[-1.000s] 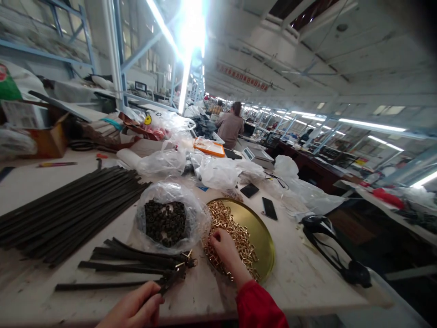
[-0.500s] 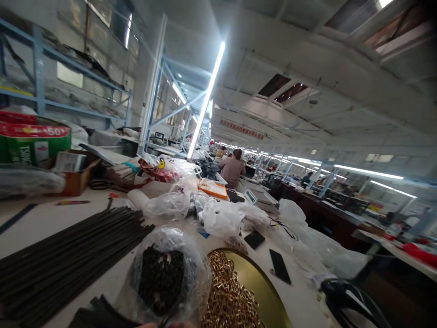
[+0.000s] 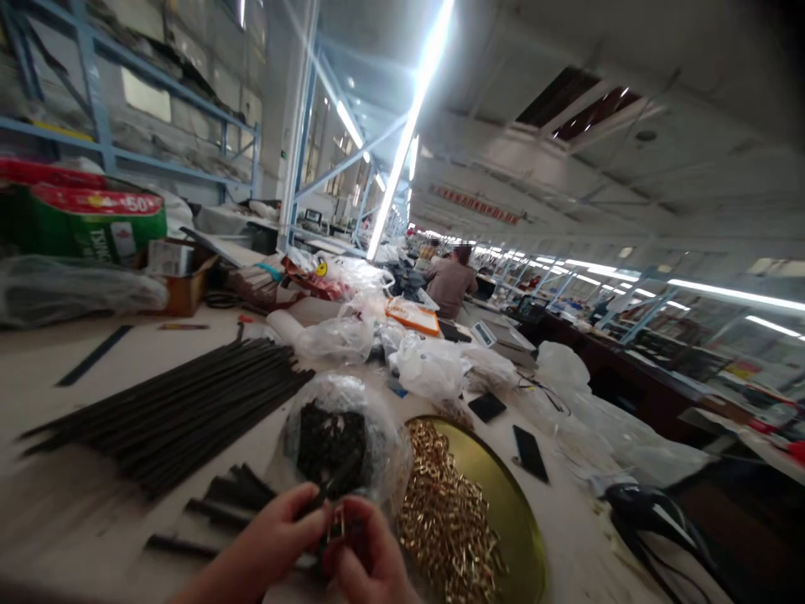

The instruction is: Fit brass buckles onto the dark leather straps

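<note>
At the bottom middle, my left hand [image 3: 283, 537] pinches a dark strip [image 3: 327, 486]. My right hand [image 3: 368, 549] is closed beside it on a small gold metal buckle [image 3: 338, 524], and the fingertips of both hands nearly meet. Just beyond them, a clear plastic bag [image 3: 390, 419] stands open with small black pieces inside. A round gold tray [image 3: 509, 495] with a heap of gold metal pieces [image 3: 440, 520] lies to the right. Short dark strips [image 3: 232, 499] are left of my hands, partly behind my left hand.
Long dark strips [image 3: 201, 403] lie in a bundle on the left of the table [image 3: 38, 503]. A black phone [image 3: 530, 453] rests right of the tray. White plastic bags [image 3: 431, 369] are piled farther back. A person [image 3: 451, 281] sits in the distance.
The view has tilted down, so the table items appear higher. Both hands, barely visible at the bottom edge before, now show together with the buckle and dark strip.
</note>
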`<action>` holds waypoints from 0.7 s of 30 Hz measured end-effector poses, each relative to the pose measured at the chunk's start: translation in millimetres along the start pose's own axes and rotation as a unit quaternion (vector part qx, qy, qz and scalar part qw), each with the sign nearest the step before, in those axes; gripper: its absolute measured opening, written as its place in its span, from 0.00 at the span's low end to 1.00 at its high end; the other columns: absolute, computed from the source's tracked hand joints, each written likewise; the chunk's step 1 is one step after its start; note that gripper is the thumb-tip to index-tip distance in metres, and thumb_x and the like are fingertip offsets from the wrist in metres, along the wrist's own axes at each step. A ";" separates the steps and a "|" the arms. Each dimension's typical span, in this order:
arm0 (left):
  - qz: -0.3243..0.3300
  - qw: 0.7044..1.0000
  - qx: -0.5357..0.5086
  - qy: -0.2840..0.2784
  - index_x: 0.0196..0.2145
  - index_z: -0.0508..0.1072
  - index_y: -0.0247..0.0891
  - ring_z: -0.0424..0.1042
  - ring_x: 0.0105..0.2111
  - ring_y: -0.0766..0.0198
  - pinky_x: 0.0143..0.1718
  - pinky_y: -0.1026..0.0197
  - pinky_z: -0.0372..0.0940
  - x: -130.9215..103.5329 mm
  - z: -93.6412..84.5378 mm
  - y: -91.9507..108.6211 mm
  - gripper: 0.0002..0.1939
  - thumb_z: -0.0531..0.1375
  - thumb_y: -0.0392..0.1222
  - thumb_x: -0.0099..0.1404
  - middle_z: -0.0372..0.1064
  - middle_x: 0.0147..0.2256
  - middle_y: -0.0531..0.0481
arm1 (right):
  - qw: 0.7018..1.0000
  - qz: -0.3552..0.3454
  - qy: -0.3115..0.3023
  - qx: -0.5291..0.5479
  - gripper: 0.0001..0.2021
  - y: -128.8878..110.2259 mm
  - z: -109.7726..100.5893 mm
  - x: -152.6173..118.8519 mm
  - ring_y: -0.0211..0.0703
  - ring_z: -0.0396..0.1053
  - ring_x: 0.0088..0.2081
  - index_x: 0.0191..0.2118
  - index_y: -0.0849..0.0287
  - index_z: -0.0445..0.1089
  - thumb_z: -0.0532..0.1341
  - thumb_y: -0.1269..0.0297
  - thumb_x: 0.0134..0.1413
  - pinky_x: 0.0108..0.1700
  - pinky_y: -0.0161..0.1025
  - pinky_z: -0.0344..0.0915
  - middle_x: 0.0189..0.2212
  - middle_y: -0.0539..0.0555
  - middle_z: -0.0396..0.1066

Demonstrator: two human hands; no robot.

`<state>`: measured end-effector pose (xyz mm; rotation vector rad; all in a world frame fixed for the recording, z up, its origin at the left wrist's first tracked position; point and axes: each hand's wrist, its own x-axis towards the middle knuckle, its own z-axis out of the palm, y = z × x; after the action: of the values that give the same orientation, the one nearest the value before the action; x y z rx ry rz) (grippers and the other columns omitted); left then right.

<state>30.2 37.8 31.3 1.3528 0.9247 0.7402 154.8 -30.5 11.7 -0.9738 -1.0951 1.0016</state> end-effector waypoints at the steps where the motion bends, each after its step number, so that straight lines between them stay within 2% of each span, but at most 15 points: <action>1: -0.011 1.000 0.013 0.004 0.20 0.62 0.38 0.54 0.18 0.70 0.19 0.67 0.51 -3.8 -0.6 6.4 0.21 0.62 0.58 0.42 0.55 0.17 0.59 | 0.999 0.034 0.004 0.024 0.14 0.3 2.4 -1.6 0.36 0.66 0.27 0.42 0.57 0.68 0.61 0.66 0.46 0.31 0.34 0.64 0.29 0.50 0.71; 4: -0.060 0.998 0.020 -0.017 0.25 0.61 0.38 0.46 0.15 0.75 0.15 0.70 0.42 -11.5 -2.3 19.6 0.18 0.58 0.56 0.48 0.52 0.17 0.63 | 0.994 0.093 0.007 0.050 0.13 -3.0 6.9 -3.4 0.35 0.65 0.28 0.40 0.59 0.70 0.62 0.66 0.44 0.31 0.33 0.63 0.31 0.51 0.71; 9: -0.090 0.996 0.014 -0.021 0.27 0.61 0.38 0.44 0.14 0.75 0.13 0.69 0.40 -16.0 -3.9 17.1 0.19 0.57 0.57 0.47 0.54 0.18 0.63 | 0.991 0.128 0.001 0.045 0.16 -10.3 6.3 -2.2 0.35 0.64 0.27 0.37 0.60 0.71 0.64 0.56 0.44 0.30 0.33 0.63 0.29 0.52 0.70; 11: -0.075 0.997 0.021 -0.020 0.26 0.61 0.38 0.46 0.15 0.74 0.14 0.69 0.41 -15.2 -4.7 12.8 0.18 0.57 0.56 0.48 0.53 0.18 0.62 | 0.990 0.137 0.007 0.040 0.18 -9.7 5.2 -0.5 0.36 0.64 0.28 0.37 0.60 0.71 0.64 0.52 0.43 0.30 0.33 0.63 0.29 0.52 0.70; 14: -0.032 0.999 0.040 -0.021 0.25 0.62 0.38 0.52 0.19 0.71 0.19 0.68 0.49 -13.6 -5.7 7.8 0.16 0.56 0.54 0.50 0.54 0.19 0.61 | 0.989 0.143 0.028 0.033 0.19 -5.2 5.6 3.4 0.34 0.62 0.25 0.35 0.61 0.70 0.65 0.50 0.41 0.28 0.32 0.62 0.28 0.51 0.69; 17: 0.012 0.996 0.082 -0.014 0.24 0.62 0.38 0.57 0.24 0.67 0.26 0.65 0.55 -13.0 -6.3 4.8 0.13 0.54 0.51 0.51 0.56 0.22 0.58 | 0.989 0.143 0.041 0.029 0.18 2.0 8.5 6.7 0.31 0.60 0.21 0.31 0.61 0.69 0.65 0.50 0.41 0.24 0.30 0.59 0.23 0.48 0.66; 21: 0.034 0.990 0.133 -0.004 0.24 0.61 0.38 0.58 0.25 0.65 0.28 0.64 0.56 -14.1 -6.5 1.6 0.10 0.52 0.49 0.51 0.57 0.22 0.57 | 0.990 0.132 0.050 0.030 0.13 13.6 12.4 8.2 0.30 0.57 0.19 0.30 0.61 0.67 0.63 0.55 0.44 0.21 0.28 0.55 0.20 0.46 0.64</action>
<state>18.0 28.7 34.7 1.6267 1.0024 0.6791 142.1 -17.7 2.8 -1.1277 -0.8637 1.1786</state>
